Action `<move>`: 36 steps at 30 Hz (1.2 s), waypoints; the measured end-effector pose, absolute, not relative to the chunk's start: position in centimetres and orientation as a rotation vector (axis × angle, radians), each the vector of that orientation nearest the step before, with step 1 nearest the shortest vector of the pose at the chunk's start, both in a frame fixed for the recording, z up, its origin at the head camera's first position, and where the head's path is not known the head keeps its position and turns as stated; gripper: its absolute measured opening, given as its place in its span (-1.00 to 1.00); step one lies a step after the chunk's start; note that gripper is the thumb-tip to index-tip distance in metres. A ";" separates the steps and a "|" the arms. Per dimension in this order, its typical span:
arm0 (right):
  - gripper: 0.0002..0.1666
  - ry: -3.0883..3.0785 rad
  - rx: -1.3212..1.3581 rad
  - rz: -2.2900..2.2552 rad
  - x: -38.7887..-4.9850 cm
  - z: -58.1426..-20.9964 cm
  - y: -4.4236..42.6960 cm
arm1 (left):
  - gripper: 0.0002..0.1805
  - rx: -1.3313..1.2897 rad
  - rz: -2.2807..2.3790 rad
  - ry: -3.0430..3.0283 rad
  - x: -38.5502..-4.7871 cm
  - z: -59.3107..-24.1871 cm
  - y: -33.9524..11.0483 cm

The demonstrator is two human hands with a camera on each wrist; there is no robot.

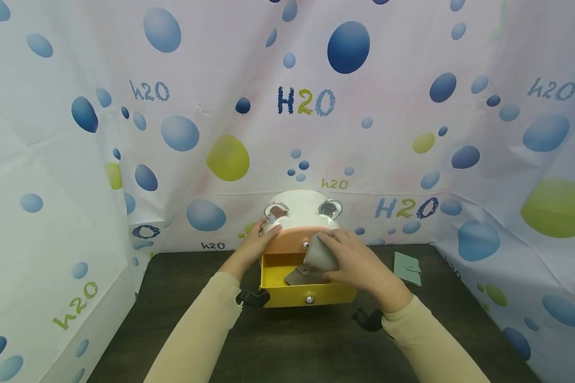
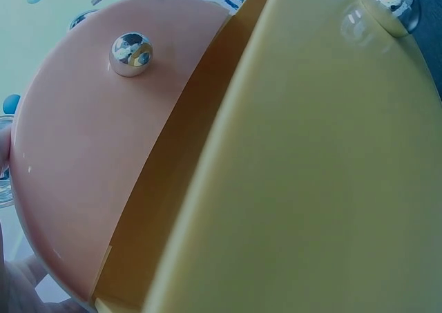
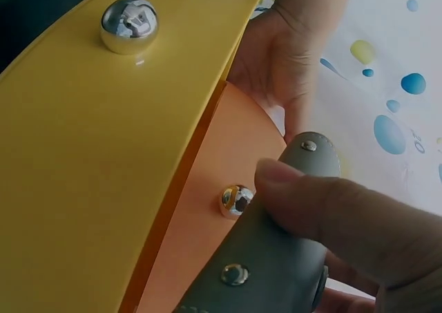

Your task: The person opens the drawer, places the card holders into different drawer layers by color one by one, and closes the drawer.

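Grey flat leather-like wallet: left of the right hand, pinched by its thumb and fingers, long axis slanting.
Pulled-out glossy yellow drawer: just below the wallet; inside lies a grey-brown snap-flap piece, whether joined to the wallet cannot be told.
Rounded peach-orange drawer front: behind the wallet, on the far side.
Left hand: farther from the wallet, fingers fairly straight against the left side of the white rounded cabinet.
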State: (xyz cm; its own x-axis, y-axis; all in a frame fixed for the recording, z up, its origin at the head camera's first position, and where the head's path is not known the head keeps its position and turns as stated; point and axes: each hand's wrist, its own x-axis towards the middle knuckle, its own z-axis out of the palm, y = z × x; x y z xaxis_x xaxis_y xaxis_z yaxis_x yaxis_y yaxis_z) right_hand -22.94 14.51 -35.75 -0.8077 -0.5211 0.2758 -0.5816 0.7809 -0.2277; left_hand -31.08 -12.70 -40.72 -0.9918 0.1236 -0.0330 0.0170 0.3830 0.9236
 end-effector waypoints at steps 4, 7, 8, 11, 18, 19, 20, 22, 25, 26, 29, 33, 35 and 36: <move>0.09 -2.762 0.908 0.463 -23.1 -35.9 14.3 | 0.08 0.118 1.675 2.536 -31.0 -40.7 -12.6; 0.06 -2.753 0.937 0.464 -23.2 -36.0 14.2 | 0.10 0.112 1.677 2.527 -30.9 -40.7 -12.6; 0.05 -2.751 0.944 0.463 -23.2 -36.1 14.2 | 0.10 0.112 1.681 2.523 -30.9 -40.7 -12.6; 0.02 -2.747 0.953 0.458 -23.1 -36.1 14.2 | 0.11 0.119 1.694 2.515 -30.9 -40.7 -12.6; -0.04 -2.734 0.958 0.459 -23.0 -36.0 14.4 | 0.09 0.109 1.695 2.509 -30.8 -40.6 -12.6; -0.05 -2.731 0.957 0.466 -23.0 -36.0 14.4 | 0.09 0.110 1.698 2.506 -30.8 -40.6 -12.6; -0.06 -2.727 0.957 0.472 -23.0 -36.0 14.5 | 0.09 0.108 1.697 2.506 -30.8 -40.5 -12.6; -0.06 -2.723 0.955 0.481 -23.0 -36.0 14.5 | 0.09 0.111 1.696 2.505 -30.7 -40.5 -12.6; -0.06 -2.718 0.952 0.480 -22.9 -36.1 14.5 | 0.10 0.110 1.693 2.503 -30.7 -40.5 -12.6; -0.06 -2.715 0.953 0.476 -23.0 -36.1 14.6 | 0.10 0.113 1.693 2.503 -30.8 -40.6 -12.6; -0.06 -2.707 0.954 0.467 -23.0 -36.1 14.6 | 0.11 0.111 1.698 2.497 -30.8 -40.6 -12.7; -0.08 -2.709 0.943 0.473 -22.9 -36.1 14.5 | 0.11 0.111 1.701 2.496 -30.9 -40.7 -12.7; -0.08 -2.713 0.932 0.476 -22.8 -36.1 14.6 | 0.11 0.113 1.704 2.498 -30.9 -40.7 -12.7; -0.09 -2.711 0.930 0.474 -22.8 -36.1 14.6 | 0.11 0.112 1.703 2.498 -30.9 -40.7 -12.8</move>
State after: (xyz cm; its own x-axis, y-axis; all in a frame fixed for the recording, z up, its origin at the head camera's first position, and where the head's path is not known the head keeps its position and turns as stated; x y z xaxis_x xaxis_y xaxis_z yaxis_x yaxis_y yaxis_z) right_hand -22.78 14.57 -36.07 -0.7698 -0.5511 0.3219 -0.6276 0.7453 -0.2250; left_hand -30.92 -12.75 -40.67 -0.9905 0.1261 -0.0543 -0.0045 0.3654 0.9308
